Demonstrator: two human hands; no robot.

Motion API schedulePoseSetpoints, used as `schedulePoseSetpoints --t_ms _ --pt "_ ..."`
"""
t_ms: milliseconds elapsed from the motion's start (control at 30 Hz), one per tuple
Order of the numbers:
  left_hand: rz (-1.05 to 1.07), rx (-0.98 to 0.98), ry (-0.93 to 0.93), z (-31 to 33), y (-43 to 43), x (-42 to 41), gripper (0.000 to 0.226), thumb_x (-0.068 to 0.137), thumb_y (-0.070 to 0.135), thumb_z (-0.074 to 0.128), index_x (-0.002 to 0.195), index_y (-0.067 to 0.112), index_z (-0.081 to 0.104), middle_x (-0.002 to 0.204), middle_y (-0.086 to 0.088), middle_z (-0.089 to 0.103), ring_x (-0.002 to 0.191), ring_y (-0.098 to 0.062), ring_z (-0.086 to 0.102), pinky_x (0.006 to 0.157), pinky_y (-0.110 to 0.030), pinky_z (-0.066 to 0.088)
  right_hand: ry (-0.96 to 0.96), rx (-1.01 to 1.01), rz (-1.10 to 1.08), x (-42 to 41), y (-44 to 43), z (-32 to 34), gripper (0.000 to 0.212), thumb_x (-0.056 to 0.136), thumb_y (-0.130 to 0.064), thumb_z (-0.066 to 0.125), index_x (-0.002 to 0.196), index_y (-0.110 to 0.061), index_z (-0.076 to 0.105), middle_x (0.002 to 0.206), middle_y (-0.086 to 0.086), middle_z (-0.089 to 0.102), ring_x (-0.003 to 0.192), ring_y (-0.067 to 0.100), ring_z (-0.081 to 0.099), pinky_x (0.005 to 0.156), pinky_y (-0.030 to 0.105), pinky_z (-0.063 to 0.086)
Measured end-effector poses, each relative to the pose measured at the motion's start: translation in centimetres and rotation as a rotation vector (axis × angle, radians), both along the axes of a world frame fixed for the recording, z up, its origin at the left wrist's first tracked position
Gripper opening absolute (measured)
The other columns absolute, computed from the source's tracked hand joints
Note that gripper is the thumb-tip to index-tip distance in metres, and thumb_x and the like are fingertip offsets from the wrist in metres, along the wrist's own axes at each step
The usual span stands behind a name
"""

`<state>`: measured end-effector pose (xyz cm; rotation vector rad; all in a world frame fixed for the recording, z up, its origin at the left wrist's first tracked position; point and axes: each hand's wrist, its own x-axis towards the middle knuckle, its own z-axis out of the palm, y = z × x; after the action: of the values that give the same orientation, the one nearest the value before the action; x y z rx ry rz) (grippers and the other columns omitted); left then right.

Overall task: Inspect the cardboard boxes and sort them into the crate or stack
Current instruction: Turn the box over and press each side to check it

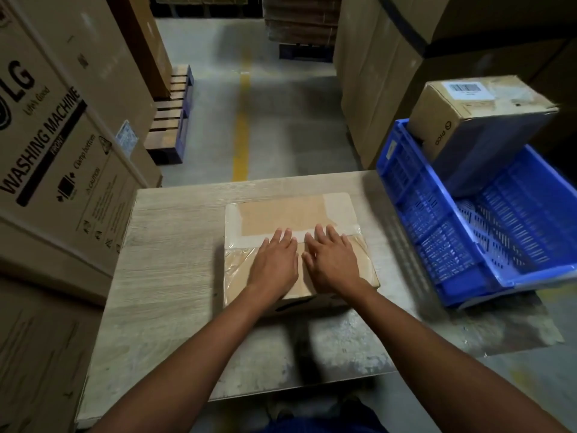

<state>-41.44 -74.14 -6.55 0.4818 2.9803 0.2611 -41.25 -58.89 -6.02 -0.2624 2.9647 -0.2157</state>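
On the wooden tabletop (175, 245), toward its far right part, sits a taped cardboard box (290, 214) with clear tape across its top flaps. Both hands lie flat on the lid, side by side and nearly touching at the thumbs: the left hand (274, 264) and the right hand (332, 264) have fingers straight and slightly spread, pressing on the lid near the centre seam, holding nothing. Just right of the table stands a blue plastic crate (505, 260), tilted toward the table. At its far end sits a smaller cardboard box (468, 120) with a barcode label, leaning over the far rim; how much of it is inside the crate is hard to tell. Left of the table stands a large washing machine carton (59, 129). Beyond, a yellow floor line (242, 129) runs along the aisle past a pallet (170, 120).
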Motion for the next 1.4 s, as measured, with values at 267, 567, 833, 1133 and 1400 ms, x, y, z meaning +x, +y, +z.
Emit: schedulePoseSetpoints --t_ms 267,567,833,1133,1400 --pt "-0.162 0.11 -0.003 0.4 0.7 3.8 0.045 0.097 0.019 0.043 0.141 0.015 0.052 0.156 -0.007 0.038 0.147 -0.027 0.03 0.118 -0.042 0.025 0.108 -0.121 0.018 3.9 3.0 -0.8 0.05 0.094 -0.044 0.037 0.129 -0.017 0.063 0.146 0.014 0.052 0.138 0.036 0.045 0.107 0.048 0.043" --pt "-0.112 0.089 0.008 0.1 2.0 4.8 0.046 0.098 0.021 0.043 0.144 0.017 0.049 0.157 -0.006 0.037 0.147 -0.026 0.029 0.118 -0.041 0.025 0.139 -0.176 0.001 6.0 4.0 -1.7 0.051 0.099 -0.047 0.036 0.13 -0.02 0.065 0.146 0.011 0.055 0.139 0.032 0.046 0.108 0.049 0.041" --pt "-0.246 0.148 -0.021 1.0 6.4 4.8 0.063 0.092 0.029 0.021 0.149 0.011 0.041 0.157 -0.007 0.036 0.148 -0.027 0.027 0.12 -0.045 0.022 0.243 -0.23 -0.158 7.6 5.3 -1.5 0.053 0.095 -0.036 0.04 0.138 -0.011 0.059 0.147 0.012 0.053 0.138 0.028 0.047 0.113 0.043 0.037" --pt "-0.115 0.043 0.02 0.7 7.4 0.9 0.061 0.096 0.029 0.019 0.153 0.01 0.031 0.162 -0.008 0.026 0.15 -0.025 0.021 0.121 -0.048 0.012 0.081 -0.038 -0.024 1.2 6.3 -0.6 0.056 0.094 -0.038 0.026 0.136 -0.013 0.052 0.146 0.008 0.049 0.138 0.029 0.043 0.102 0.044 0.045" --pt "-0.134 0.023 0.054 0.8 7.3 -1.3 0.045 0.095 0.023 0.037 0.137 0.017 0.052 0.152 -0.005 0.044 0.133 -0.024 0.042 0.108 -0.043 0.032 0.129 0.06 0.013 -1.0 6.3 0.1 0.042 0.094 -0.038 0.032 0.115 -0.017 0.062 0.125 0.004 0.06 0.116 0.026 0.054 0.09 0.04 0.043"
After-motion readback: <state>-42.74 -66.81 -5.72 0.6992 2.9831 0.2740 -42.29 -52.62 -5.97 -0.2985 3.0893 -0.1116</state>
